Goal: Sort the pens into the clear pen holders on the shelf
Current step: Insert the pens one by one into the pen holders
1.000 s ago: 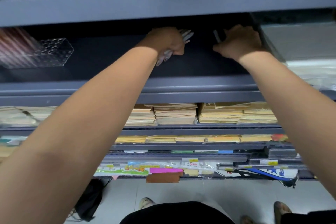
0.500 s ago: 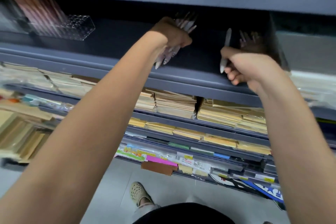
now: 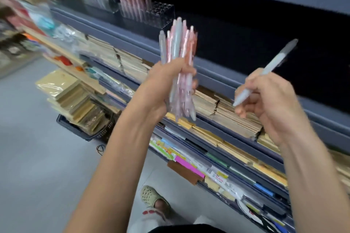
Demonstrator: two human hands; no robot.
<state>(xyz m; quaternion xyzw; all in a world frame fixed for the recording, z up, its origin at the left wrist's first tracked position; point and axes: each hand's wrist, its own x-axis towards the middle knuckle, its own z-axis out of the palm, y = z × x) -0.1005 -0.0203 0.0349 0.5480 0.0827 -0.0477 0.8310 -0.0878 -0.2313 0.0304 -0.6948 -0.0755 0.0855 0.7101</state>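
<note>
The left hand (image 3: 162,85) has its grip curled tight round a bundle of pastel pink and pale blue plastic pens (image 3: 178,47), upright at centre. The right hand (image 3: 269,104), at 3 o'clock, pinches one smooth grey-blue pen (image 3: 274,62) tilted toward 1 o'clock. A clear hole-topped plastic pen holder (image 3: 161,12) stands on the dark shelf (image 3: 246,34) at 11 o'clock. The yellow label (image 3: 221,175) at 5 o'clock is too blurred to read.

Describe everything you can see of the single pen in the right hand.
The single pen is slim, pale grey-blue, seemingly plastic, with a darker grey upper end. It tilts, tip down-left, upper end up-right, in front of the dark shelf. The right hand pinches it near the middle; nothing else touches it.
</note>
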